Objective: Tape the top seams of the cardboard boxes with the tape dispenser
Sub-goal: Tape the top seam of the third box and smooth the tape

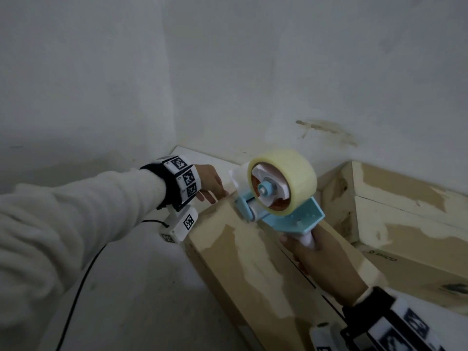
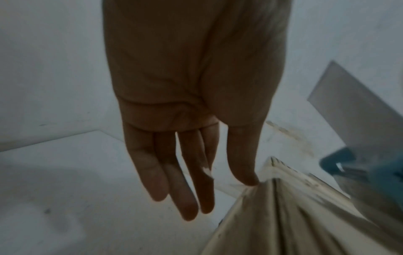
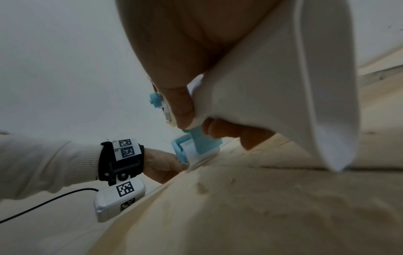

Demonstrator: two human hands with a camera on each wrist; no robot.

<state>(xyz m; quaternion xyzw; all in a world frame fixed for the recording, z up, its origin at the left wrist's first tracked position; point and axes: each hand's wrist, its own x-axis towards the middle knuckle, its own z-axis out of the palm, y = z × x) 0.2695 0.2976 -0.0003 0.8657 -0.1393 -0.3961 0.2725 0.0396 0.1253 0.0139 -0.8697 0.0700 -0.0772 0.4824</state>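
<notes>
A long cardboard box (image 1: 243,254) with torn paper patches lies on the white surface, its far corner near the wall. My right hand (image 1: 319,259) grips the white handle of a light-blue tape dispenser (image 1: 286,209) carrying a clear tape roll (image 1: 291,178). The dispenser's front roller (image 3: 185,153) rests on the box top at the far end. My left hand (image 1: 210,183) is at the box's far corner with fingers straight (image 2: 174,181); its thumb touches the corner of the box (image 2: 281,207).
A second cardboard box (image 1: 405,224) stands to the right against the white wall (image 1: 253,72). A black cable (image 1: 83,282) runs from the left wrist camera across the white surface (image 1: 131,287) left of the box.
</notes>
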